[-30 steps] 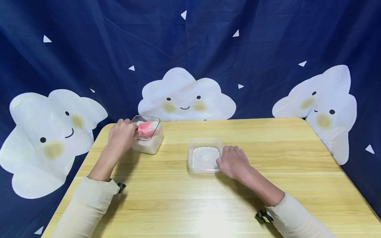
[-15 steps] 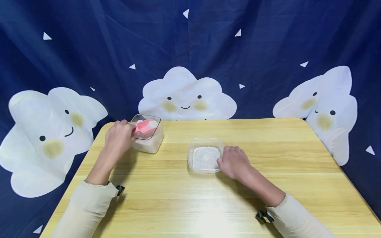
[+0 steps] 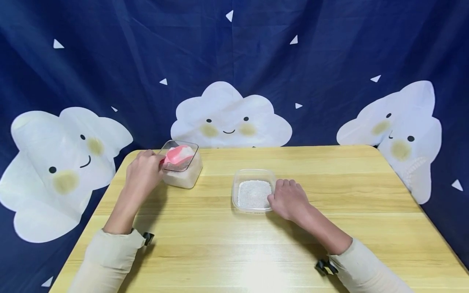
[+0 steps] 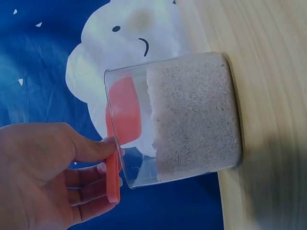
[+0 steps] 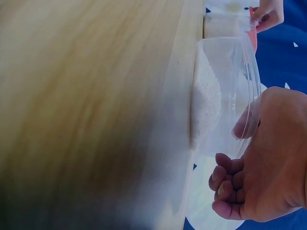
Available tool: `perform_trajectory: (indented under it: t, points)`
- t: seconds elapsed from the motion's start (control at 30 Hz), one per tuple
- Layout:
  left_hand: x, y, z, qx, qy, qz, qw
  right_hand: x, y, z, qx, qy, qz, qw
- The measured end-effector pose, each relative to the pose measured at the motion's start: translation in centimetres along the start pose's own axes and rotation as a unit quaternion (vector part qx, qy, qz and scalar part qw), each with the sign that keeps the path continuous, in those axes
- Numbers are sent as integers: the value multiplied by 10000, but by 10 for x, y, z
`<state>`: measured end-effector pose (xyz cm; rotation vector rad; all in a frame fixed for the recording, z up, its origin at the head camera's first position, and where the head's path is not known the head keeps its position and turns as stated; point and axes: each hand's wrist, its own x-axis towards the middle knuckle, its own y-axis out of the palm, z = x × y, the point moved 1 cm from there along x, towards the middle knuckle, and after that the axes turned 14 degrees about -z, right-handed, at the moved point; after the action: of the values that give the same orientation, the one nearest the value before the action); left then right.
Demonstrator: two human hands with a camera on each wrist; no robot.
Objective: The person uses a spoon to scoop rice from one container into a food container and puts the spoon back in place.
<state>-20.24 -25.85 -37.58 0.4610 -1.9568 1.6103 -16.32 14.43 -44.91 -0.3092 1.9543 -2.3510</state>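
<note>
My left hand [image 3: 143,171] pinches the handle of a pink scoop [image 3: 177,154] between thumb and fingers. The scoop's bowl, with white rice in it, lies inside the mouth of a clear square jar [image 3: 192,174], above the rice [image 4: 192,115] that fills much of it, as the left wrist view shows. Near the table's middle stands a low clear plastic container [image 3: 239,178] with a layer of rice [image 3: 254,194] at its bottom. My right hand [image 3: 289,200] grips that container's right rim; in the right wrist view its thumb shows through the wall and the other fingers are curled.
Both the jar and the container stand on a light wooden table [image 3: 220,236], the jar near the back left corner. Behind the table hangs a dark blue curtain [image 3: 256,49] with white clouds. A black clip-like piece [image 3: 325,267] sits at the right cuff.
The left hand has drawn a little left and towards me, and the scoop's bowl has risen slightly, showing more of its rice. The right hand stays on the container.
</note>
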Motion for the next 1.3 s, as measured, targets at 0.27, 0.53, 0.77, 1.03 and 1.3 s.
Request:
perform_trajectory:
  t: [0.27,0.53,0.77,1.03,1.3]
  points:
    - [-4,-4,-1,-176,-202,-84,9996,0,1,0,-34,-24,-37,10000]
    - [-6,-7,-2,-323,-263,-183,9990,0,0,0,-34,-50,-74,10000]
    - [-6,-8,-7,-466,-265,-277,9982,0,-1,0,-23,-37,-61,10000]
    - [-4,-9,-19,-600,-213,-265,9976,0,0,0,-6,-29,-51,10000]
    - [-4,-8,-32,-741,-95,-283,9968,0,1,-1,-1,-41,-85,10000]
